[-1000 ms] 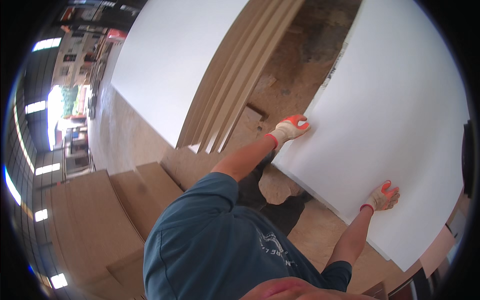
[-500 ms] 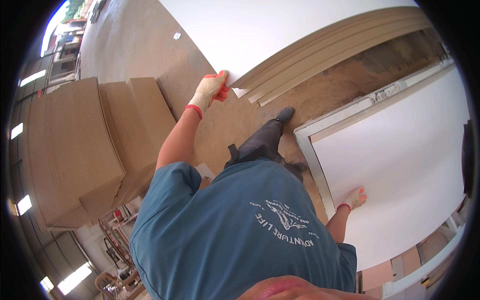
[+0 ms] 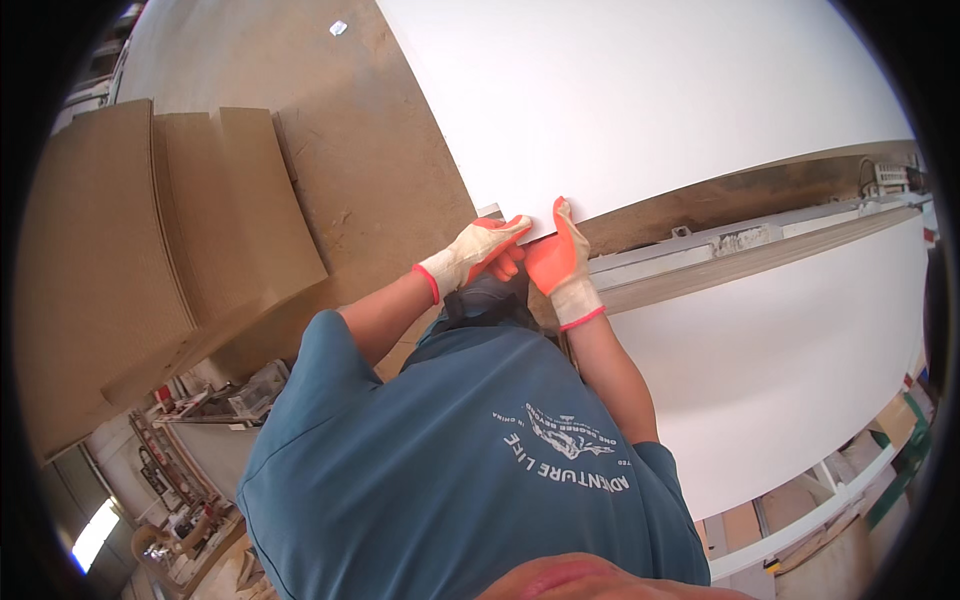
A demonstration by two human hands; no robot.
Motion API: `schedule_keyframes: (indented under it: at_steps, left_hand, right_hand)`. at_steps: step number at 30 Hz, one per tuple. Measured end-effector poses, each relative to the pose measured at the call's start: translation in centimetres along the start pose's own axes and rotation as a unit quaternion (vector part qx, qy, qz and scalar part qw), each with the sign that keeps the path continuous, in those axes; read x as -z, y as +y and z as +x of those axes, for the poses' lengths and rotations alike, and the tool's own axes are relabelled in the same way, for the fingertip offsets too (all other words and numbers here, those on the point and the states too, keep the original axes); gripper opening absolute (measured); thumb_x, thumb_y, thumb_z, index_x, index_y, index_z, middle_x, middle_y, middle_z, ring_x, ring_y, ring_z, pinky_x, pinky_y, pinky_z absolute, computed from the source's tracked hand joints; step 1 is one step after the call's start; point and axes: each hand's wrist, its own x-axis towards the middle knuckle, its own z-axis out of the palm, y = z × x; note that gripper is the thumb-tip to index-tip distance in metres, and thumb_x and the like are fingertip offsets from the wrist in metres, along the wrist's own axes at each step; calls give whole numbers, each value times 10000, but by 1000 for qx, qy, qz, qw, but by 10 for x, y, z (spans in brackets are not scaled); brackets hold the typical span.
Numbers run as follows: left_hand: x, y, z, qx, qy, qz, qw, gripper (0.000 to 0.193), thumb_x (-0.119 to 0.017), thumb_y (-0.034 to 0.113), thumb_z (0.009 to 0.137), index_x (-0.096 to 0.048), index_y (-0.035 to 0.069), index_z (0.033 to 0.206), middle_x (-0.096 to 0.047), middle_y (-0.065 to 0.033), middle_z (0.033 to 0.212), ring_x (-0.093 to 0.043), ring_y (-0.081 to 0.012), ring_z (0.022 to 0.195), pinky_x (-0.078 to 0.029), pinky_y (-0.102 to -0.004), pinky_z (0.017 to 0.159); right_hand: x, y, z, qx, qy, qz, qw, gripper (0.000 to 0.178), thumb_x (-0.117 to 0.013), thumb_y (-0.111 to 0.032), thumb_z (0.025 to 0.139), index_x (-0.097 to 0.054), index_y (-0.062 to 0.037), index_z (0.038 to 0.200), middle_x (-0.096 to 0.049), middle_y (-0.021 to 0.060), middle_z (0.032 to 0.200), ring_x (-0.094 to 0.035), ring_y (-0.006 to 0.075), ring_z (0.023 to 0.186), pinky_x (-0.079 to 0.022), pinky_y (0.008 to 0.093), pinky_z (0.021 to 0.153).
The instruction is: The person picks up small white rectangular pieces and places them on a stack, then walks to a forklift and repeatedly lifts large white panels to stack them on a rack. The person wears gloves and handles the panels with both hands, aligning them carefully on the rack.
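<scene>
A large white-faced board [image 3: 650, 100] stretches away from me at the top of the head view, its near corner at my hands. My left hand [image 3: 482, 248], in a cream glove with an orange palm, is closed on that corner. Just to its right, my right hand [image 3: 560, 255], gloved alike, holds the near edge with the thumb on top and the fingers underneath. A small pale corner of another panel shows beneath the board, beside my left hand. Most of what lies under the board is hidden.
To my right, another white board [image 3: 780, 320] lies on a pale metal frame [image 3: 720, 245]. Tall stacks of brown sheets [image 3: 90, 260] stand on my left. A scrap of white paper [image 3: 338, 28] lies on the brown floor [image 3: 330, 130]. Equipment stands at the lower left.
My right hand has left the board on the right and taken hold of the far board's near edge. That board now sits nearer, covering the stack edges seen before. My left hand keeps its corner.
</scene>
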Motion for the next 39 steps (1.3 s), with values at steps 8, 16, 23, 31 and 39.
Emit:
schedule_keyframes:
  at_steps: [8,16,23,31,39]
  left_hand:
    - [-22,-26,-12,-130,-117,-49,983,463,-705,455,999,-720,16,852,-728,-83,713,-645,-147,481,-522,-275,460]
    - [-82,-141,22,-135,-191,226,945,512,-695,550,962,-759,43,1001,-769,-124,900,-744,-210,762,-603,-346,717]
    - [71,-167,-9,-135,78,-111,982,757,-606,655,988,-568,38,1425,-736,-196,1191,-718,-317,1063,-543,-472,979]
    - [136,-129,-14,-331,296,-412,796,671,-694,582,951,-561,103,1401,-657,-149,1313,-619,-267,1198,-514,-524,974]
    - [134,-183,44,-334,451,-449,696,524,-733,458,940,-575,46,1220,-678,-108,1129,-612,-202,940,-522,-395,891]
  right_hand:
    - [-23,-15,-62,65,37,-69,995,256,-551,-289,1105,-599,-64,1215,-678,115,1077,-680,284,953,-578,444,833]
    - [178,-43,-201,228,216,-159,936,449,-616,-438,1060,-567,-171,1417,-622,27,1379,-596,281,1247,-560,573,917]
    - [368,-55,-426,441,303,-54,843,579,-650,-399,1037,-517,-54,1481,-572,130,1454,-577,315,1299,-513,493,1095]
    - [425,9,-480,449,338,276,780,466,-643,-455,975,-653,-145,1324,-622,22,1445,-582,275,1303,-504,469,1061]
    - [436,101,-461,411,385,220,797,402,-575,-445,981,-644,-170,1265,-655,33,1371,-607,256,1262,-534,468,1006]
